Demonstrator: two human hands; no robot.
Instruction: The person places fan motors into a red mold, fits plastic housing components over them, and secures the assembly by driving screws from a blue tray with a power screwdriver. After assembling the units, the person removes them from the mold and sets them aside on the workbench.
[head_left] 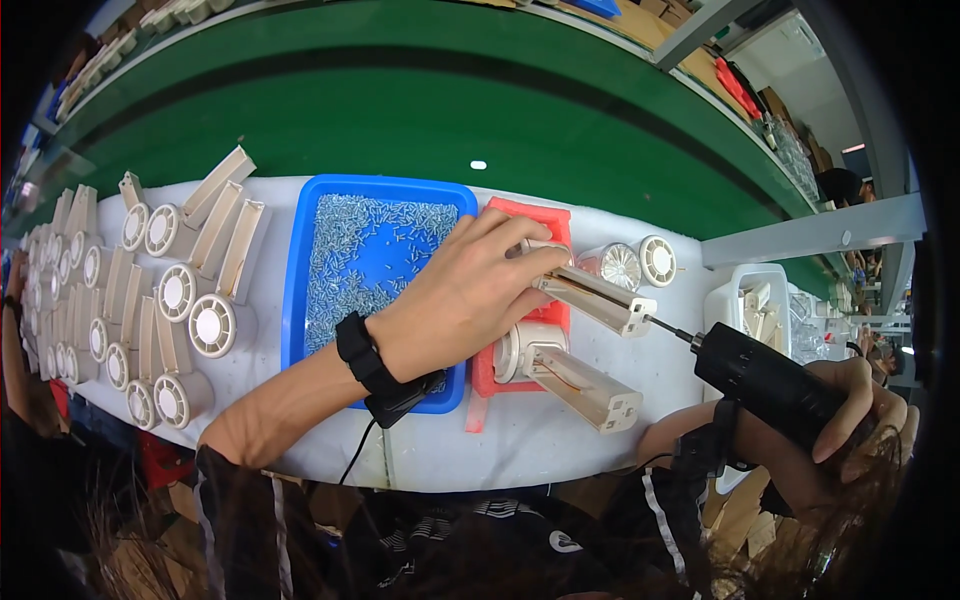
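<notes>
My left hand (pixel 480 285) reaches over a red fixture (pixel 525 212), its fingers closed on a beige hair-dryer-shaped housing that lies in it. That housing's open, trough-like handle (pixel 605 300) points toward the right. In my right hand (pixel 865 415) is a black electric screwdriver (pixel 765 380). Its thin bit meets the end of the handle, by the corner; whether a screw sits there is too small to tell. A second beige housing (pixel 590 388) rests in the near part of the fixture, a reddish wire showing inside its handle.
A blue tray (pixel 292 270) of loose silver screws stands left of the fixture. Many beige housings (pixel 210 325) stand in rows at far left. Behind the fixture are a clear-ended round part (pixel 620 265) and another housing (pixel 657 260). A white bin (pixel 718 310) of beige parts sits at right.
</notes>
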